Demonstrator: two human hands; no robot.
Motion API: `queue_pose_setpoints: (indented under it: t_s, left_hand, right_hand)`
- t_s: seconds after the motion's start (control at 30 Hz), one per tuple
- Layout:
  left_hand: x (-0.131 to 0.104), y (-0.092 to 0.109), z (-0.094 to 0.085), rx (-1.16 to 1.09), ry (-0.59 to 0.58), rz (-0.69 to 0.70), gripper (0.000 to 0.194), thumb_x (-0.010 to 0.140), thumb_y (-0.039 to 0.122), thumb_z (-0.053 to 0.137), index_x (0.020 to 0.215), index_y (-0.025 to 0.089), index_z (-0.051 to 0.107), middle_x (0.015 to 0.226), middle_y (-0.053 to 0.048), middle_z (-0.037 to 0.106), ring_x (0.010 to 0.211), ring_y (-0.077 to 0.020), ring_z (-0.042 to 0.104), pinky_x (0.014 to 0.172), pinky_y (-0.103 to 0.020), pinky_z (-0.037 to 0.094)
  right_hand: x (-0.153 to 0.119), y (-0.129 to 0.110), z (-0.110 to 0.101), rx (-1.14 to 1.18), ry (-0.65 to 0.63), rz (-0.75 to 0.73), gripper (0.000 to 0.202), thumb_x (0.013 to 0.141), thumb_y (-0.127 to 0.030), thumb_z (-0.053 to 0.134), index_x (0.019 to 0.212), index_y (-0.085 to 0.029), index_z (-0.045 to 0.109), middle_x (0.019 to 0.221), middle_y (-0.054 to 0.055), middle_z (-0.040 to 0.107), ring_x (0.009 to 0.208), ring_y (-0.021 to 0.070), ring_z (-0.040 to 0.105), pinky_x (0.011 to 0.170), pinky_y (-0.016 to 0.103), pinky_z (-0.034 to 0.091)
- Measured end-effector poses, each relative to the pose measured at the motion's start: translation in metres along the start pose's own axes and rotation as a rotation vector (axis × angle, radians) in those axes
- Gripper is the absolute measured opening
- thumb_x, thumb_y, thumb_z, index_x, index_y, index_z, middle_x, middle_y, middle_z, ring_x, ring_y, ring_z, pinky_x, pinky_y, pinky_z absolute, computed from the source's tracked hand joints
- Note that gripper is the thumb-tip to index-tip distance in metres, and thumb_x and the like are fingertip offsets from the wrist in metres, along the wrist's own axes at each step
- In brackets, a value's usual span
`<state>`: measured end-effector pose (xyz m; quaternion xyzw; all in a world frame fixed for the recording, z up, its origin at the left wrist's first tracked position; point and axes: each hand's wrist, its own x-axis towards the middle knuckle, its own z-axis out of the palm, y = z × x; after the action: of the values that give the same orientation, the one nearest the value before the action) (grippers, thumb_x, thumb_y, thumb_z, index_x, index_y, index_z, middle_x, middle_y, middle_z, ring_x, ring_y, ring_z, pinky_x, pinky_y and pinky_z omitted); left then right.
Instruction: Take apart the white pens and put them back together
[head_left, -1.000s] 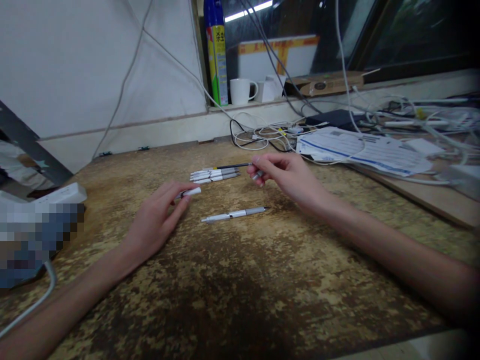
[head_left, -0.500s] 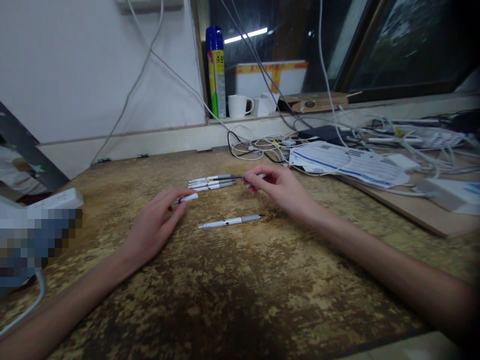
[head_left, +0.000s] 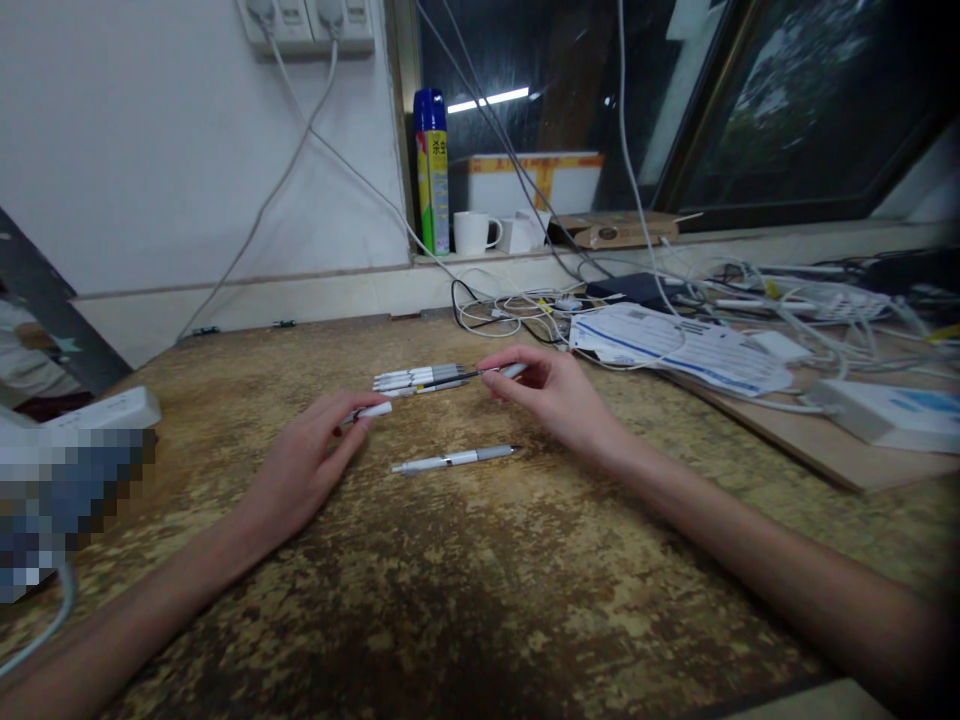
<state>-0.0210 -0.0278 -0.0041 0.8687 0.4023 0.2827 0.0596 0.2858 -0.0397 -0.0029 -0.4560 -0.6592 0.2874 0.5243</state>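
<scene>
My left hand [head_left: 296, 460] is closed, pinching a white pen barrel [head_left: 379, 409] that points right. Thumb and fingers of my right hand [head_left: 562, 400] grip the white front part of a pen [head_left: 514, 370]. From that part a thin dark refill [head_left: 454, 380] sticks out to the left, slanting slightly down, apart from the barrel. Behind the refill, several white and grey pens [head_left: 409, 377] lie side by side on the table, partly hidden. One whole pen [head_left: 459, 459] lies nearer to me, between my hands, its dark tip to the right.
The worn wooden table [head_left: 465, 580] carries tangled cables [head_left: 502, 310] and printed paper [head_left: 667, 345] at the back right. A white box-shaped device [head_left: 885, 420] stands on a board. At left is a white power strip [head_left: 112, 420]. A spray can [head_left: 432, 180] and mug [head_left: 472, 232] stand on the sill.
The refill in my right hand has tilted, its left end now lower and closer to the barrel's level. My left hand keeps its hold. The whole view has shifted slightly upward.
</scene>
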Motion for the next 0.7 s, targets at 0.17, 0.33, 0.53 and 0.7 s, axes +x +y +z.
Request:
queue_pose_setpoints:
  t_s: [0.17, 0.33, 0.53, 0.7]
  left_hand:
    - [-0.002, -0.004, 0.002, -0.021, 0.010, 0.007, 0.032, 0.108, 0.040, 0.045, 0.131, 0.025, 0.063, 0.131, -0.006, 0.069, 0.120, -0.0255, 0.064, 0.106, -0.042, 0.049]
    - [-0.002, -0.007, 0.003, -0.027, 0.011, 0.008, 0.032, 0.109, 0.039, 0.045, 0.131, 0.026, 0.063, 0.133, -0.006, 0.069, 0.122, -0.0255, 0.064, 0.107, -0.044, 0.049]
    - [-0.004, -0.011, 0.005, -0.039, -0.006, -0.005, 0.033, 0.109, 0.041, 0.045, 0.133, 0.027, 0.063, 0.132, -0.005, 0.069, 0.120, -0.0254, 0.064, 0.106, -0.043, 0.050]
    - [-0.004, -0.009, 0.005, -0.036, -0.014, 0.000, 0.033, 0.109, 0.040, 0.044, 0.133, 0.027, 0.062, 0.133, -0.004, 0.068, 0.122, -0.0247, 0.063, 0.107, -0.042, 0.048]
  right_hand:
    - [0.002, 0.004, 0.003, -0.003, -0.004, -0.011, 0.024, 0.089, -0.037, 0.073, 0.103, -0.017, 0.079, 0.090, 0.005, 0.076, 0.066, 0.0137, 0.059, 0.061, 0.028, 0.044]
    - [0.002, 0.003, 0.005, -0.006, -0.013, -0.005, 0.023, 0.090, -0.036, 0.072, 0.103, -0.018, 0.079, 0.085, 0.004, 0.075, 0.065, 0.0139, 0.059, 0.060, 0.028, 0.043]
    - [0.003, 0.002, 0.004, 0.005, 0.012, 0.015, 0.026, 0.090, -0.041, 0.072, 0.099, -0.017, 0.078, 0.077, 0.003, 0.071, 0.061, 0.0139, 0.057, 0.057, 0.028, 0.042]
    - [0.001, 0.000, 0.003, 0.018, -0.003, 0.013, 0.029, 0.092, -0.046, 0.069, 0.090, -0.018, 0.076, 0.071, 0.001, 0.067, 0.062, 0.0145, 0.055, 0.058, 0.029, 0.041]
